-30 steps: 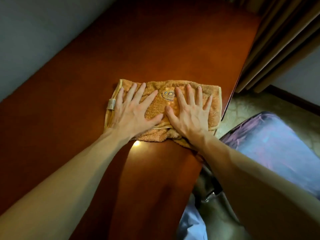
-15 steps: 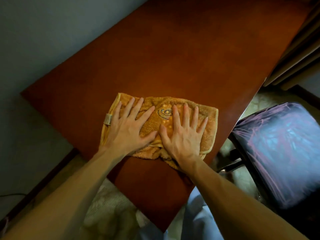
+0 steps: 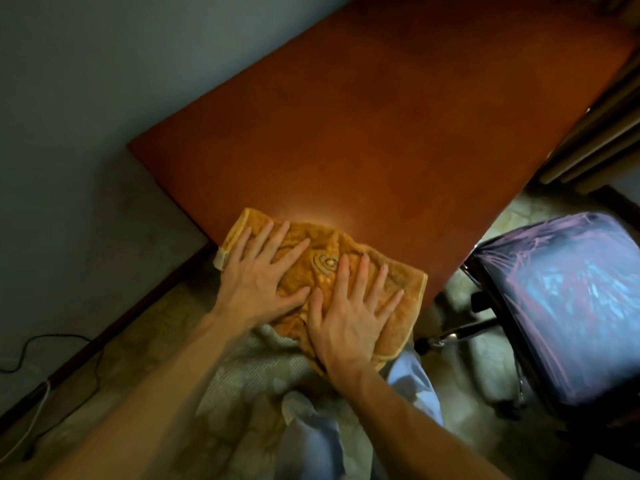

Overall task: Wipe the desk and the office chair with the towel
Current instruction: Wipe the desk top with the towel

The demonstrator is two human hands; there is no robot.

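Note:
An orange towel (image 3: 322,261) with a spiral emblem lies at the near end of the reddish-brown desk (image 3: 398,126), its near edge hanging past the desk's end. My left hand (image 3: 258,275) presses flat on the towel's left part, fingers spread. My right hand (image 3: 349,318) presses flat on its right part, fingers spread, thumb touching the left hand. The office chair (image 3: 568,299), its seat covered in shiny plastic film, stands to the right of the desk, apart from both hands.
A grey wall (image 3: 86,98) runs along the desk's left side, with a dark baseboard (image 3: 114,317) and cables (image 3: 34,348) on the floor. Curtains (image 3: 599,126) hang at the far right. My light blue trouser legs (image 3: 412,386) show below the desk's end, over pale patterned flooring.
Both hands have slid the towel along the desk toward me, from mid-desk to its near end, where the towel now overhangs. The view has tilted down, showing floor and chair.

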